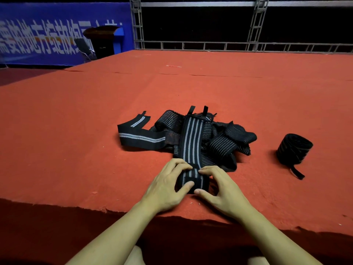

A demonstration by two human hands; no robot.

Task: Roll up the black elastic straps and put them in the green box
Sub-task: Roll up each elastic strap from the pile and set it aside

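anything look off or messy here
The finished roll on the right has a loose tail trailing onto the carpet, so it may unwind. The unrolled straps lie in a tangled heap. No green box is in view.

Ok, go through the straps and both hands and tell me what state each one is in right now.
Striped strap: near end partly rolled, the rest lying flat over the pile.
Strap pile: loose, tangled, unrolled.
Two-stripe strap: unrolled, bent on the red carpet.
Rolled strap: rolled up, tail end loose, lying apart on the right.
Left hand: fingers curled on the roll.
Right hand: fingers curled on the roll.
Green box: not in view.
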